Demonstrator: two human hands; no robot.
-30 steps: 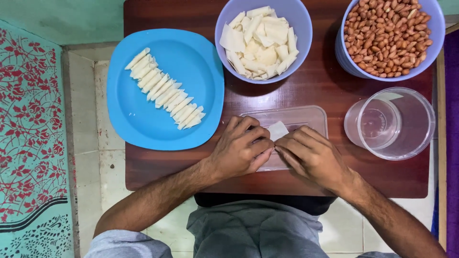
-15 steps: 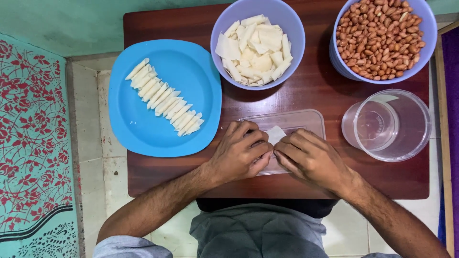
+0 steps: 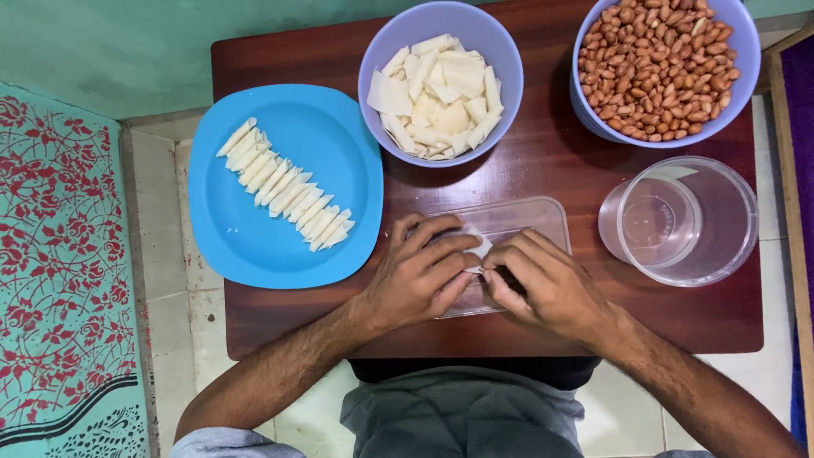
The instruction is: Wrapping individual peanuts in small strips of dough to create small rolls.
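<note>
1. The left hand (image 3: 424, 276) and right hand (image 3: 543, 284) meet over a clear flat tray (image 3: 534, 216) on the dark wooden tabletop (image 3: 543, 165).
2. Both hands' fingers are curled, pinching a small white pastry piece (image 3: 477, 246) between them.
3. Left of the tray sits a blue plate (image 3: 254, 246) bearing a row of folded white pieces (image 3: 288, 191).
4. Behind the tray: a bowl of white strips (image 3: 437, 85) and a bowl of peanuts (image 3: 661, 64).
5. Right of the tray stands a clear cup (image 3: 687, 220).

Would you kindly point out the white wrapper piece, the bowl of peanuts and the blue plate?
white wrapper piece (image 3: 480, 246), head view, on the bit showing between the hands.
bowl of peanuts (image 3: 739, 92), head view, on its right rim.
blue plate (image 3: 254, 246), head view, on bare surface.
</note>
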